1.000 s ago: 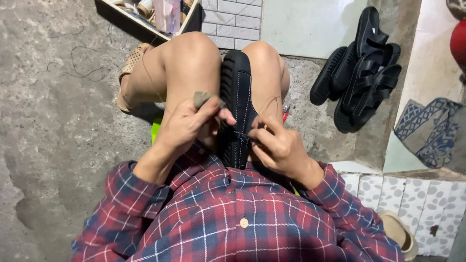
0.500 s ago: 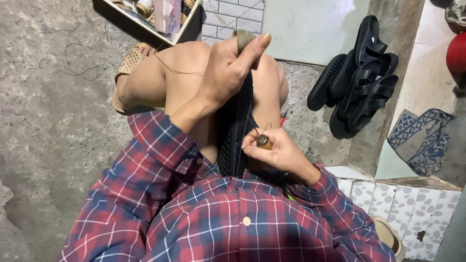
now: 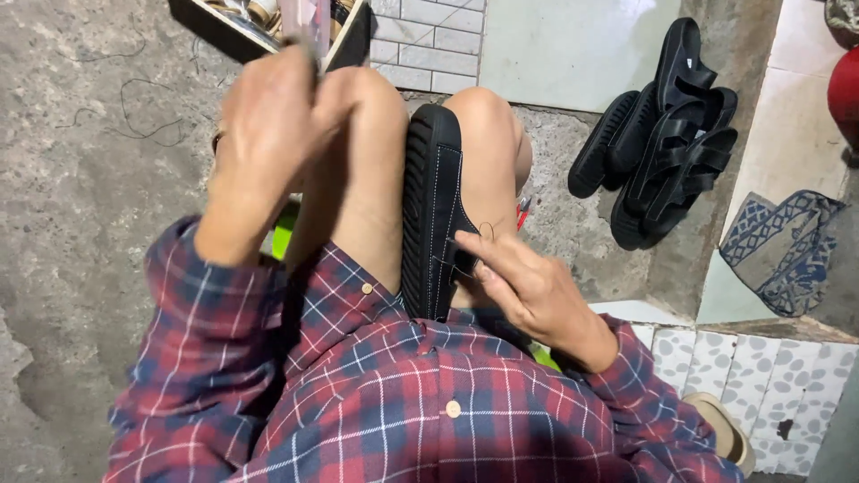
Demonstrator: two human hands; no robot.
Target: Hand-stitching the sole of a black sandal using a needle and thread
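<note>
A black shoe point(image 3: 431, 215) with a thick ribbed sole stands on end between the person's two bare knees. Its toe points up and away, and its heel sits down near the checked shirt point(image 3: 394, 402). Pale stitching runs along its side.

The right hand point(image 3: 528, 286) rests against the side of the shoe, low down. Its fingers are curled and pinched together against the black cloth. A thin loop of thread point(image 3: 486, 230) shows just above the fingertips, against the knee. It is too small to tell if the fingers really grip the thread.

The left hand point(image 3: 268, 134) is lifted up high, above the left knee and well apart from the shoe. It is closed in a loose fist around a thin tool point(image 3: 309, 46) whose tip pokes out at the top. The tool is blurred, so what kind it is cannot be told.

A bit of bright green point(image 3: 284, 234) peeks out under the left leg. Something small and red point(image 3: 523, 213) lies on the ground by the right knee.

To the right, a pile of black sandals point(image 3: 667, 134) leans against a tiled step. Near them lies a blue and white patterned cloth point(image 3: 783, 250). At the top sits a box point(image 3: 268, 22) with small things in it, on the grey concrete floor point(image 3: 80, 179).
</note>
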